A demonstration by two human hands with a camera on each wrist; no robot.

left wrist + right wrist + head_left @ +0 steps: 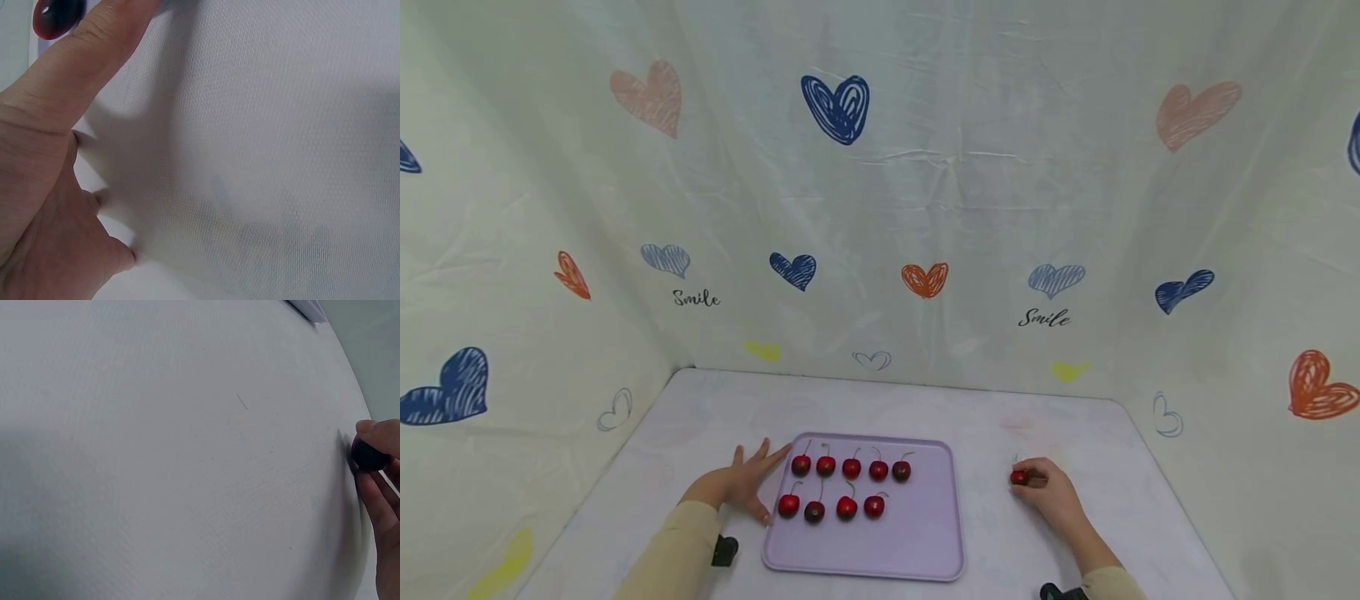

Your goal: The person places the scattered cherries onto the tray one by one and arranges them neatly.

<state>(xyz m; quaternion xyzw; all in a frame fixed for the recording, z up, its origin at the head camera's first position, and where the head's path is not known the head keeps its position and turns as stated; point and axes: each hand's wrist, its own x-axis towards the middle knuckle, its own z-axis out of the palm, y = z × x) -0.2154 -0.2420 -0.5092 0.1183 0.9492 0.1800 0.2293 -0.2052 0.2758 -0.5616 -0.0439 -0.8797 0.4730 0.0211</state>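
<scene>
On a lilac tray, several dark red cherries with stems lie in two rows, the back row longer than the front row. Fingers spread, my left hand rests at the tray's left edge; its thumb and index finger reach the rim. One cherry shows beyond the left thumb in the left wrist view. To the right of the tray, my right hand pinches a single cherry between thumb and fingers, low over the table. That cherry looks nearly black in the right wrist view.
The white table reaches back to a pale curtain printed with hearts, which also stands on both sides. A tray corner shows at the top of the right wrist view. Black wrist devices sit near both sleeves.
</scene>
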